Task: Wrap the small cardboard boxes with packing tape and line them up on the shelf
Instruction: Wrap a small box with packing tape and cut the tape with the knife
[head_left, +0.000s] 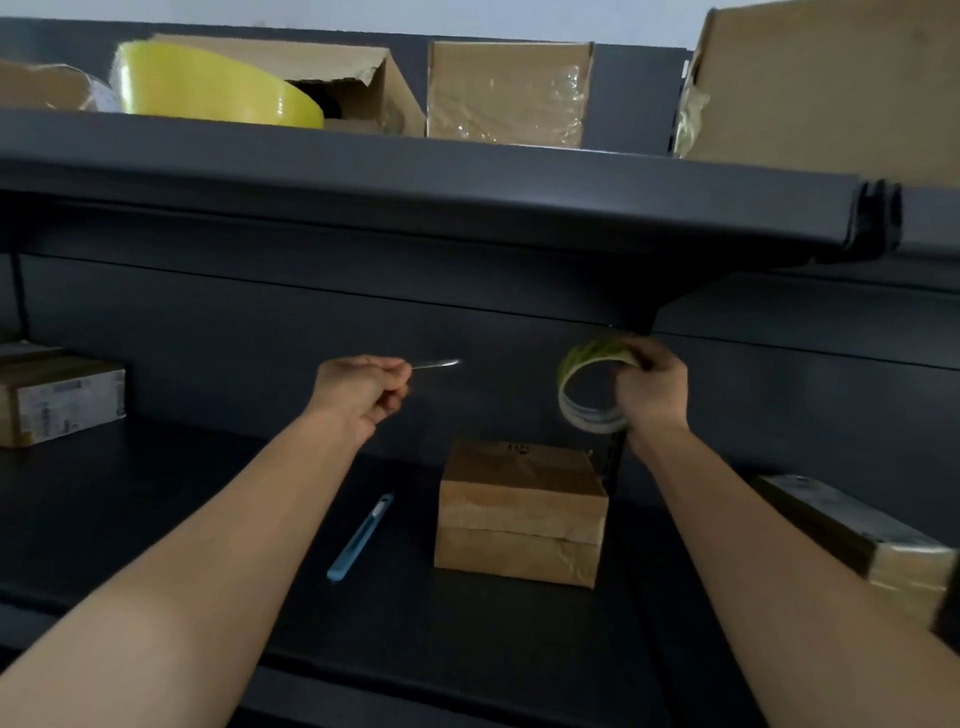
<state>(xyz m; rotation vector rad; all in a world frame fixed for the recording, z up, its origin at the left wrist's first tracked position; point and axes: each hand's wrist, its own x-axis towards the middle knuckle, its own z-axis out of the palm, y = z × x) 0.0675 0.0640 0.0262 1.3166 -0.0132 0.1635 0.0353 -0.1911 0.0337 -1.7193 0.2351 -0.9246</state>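
A small brown cardboard box (521, 514) sits on the dark lower shelf (156, 519), its surface glossy with clear tape. Above and to its right, my right hand (652, 387) grips a thin roll of clear packing tape (587, 387). My left hand (363, 389) is raised to the left of the roll, fingers pinched on the free end of the tape (436, 363), which stretches toward the roll. Both hands hover above the box without touching it.
A blue utility knife (360, 538) lies left of the box. A taped box (60, 400) stands at far left, another (857, 535) at right. The upper shelf (415, 187) carries a large yellow tape roll (218, 88) and several cardboard boxes.
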